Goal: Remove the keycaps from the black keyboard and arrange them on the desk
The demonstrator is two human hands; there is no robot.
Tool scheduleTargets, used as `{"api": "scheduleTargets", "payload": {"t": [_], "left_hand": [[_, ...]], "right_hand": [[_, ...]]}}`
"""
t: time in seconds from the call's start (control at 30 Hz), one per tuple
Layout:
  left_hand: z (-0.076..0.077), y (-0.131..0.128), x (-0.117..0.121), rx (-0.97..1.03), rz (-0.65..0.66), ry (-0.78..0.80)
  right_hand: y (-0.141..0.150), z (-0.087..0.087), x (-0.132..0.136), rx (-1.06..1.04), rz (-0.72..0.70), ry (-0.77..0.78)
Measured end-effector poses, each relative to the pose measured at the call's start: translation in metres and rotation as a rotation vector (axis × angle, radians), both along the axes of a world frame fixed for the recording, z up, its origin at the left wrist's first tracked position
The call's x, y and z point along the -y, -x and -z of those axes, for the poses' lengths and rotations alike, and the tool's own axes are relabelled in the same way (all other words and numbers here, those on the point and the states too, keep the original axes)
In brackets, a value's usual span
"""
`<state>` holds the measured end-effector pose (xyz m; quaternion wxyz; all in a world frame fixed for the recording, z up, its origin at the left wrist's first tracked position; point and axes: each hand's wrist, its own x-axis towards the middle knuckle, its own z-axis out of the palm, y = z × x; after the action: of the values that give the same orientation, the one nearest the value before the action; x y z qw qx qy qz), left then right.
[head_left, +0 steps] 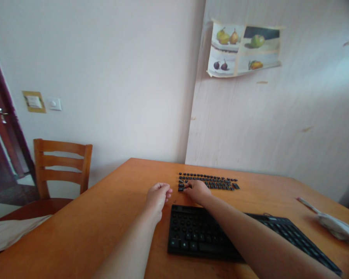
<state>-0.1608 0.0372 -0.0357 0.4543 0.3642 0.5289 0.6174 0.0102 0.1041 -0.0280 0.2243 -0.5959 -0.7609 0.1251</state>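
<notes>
A black keyboard [209, 248] lies on the table in front of me, with bare key sockets showing across its upper left part and keycaps still on its lower rows. Beyond it, loose black keycaps [218, 185] are laid out in rows. My right hand [199, 191] reaches over the keyboard to the left end of these rows, its fingers pinched on a small keycap that they mostly cover. To the left of the rows, my left hand [157, 197] hovers with curled fingers pressed together; whatever it may hold is hidden.
The wooden table [104, 217] meets the wall at the back. At the right lies a long, thin object with a pale wrapped end [336, 226]. A wooden chair [62, 162] stands on the left, with pale cloth [14, 232] near its seat. Fruit pictures [246, 50] hang on the wall.
</notes>
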Motion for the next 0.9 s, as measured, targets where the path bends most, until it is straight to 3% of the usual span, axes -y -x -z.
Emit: {"api": "scheduleTargets", "payload": {"t": [0.9], "left_hand": [[-0.0012,-0.0006,0.0009,-0.02,0.018,0.003]], "right_hand": [[0.0016,0.0049,-0.0025,0.014,-0.004,0.0]]}}
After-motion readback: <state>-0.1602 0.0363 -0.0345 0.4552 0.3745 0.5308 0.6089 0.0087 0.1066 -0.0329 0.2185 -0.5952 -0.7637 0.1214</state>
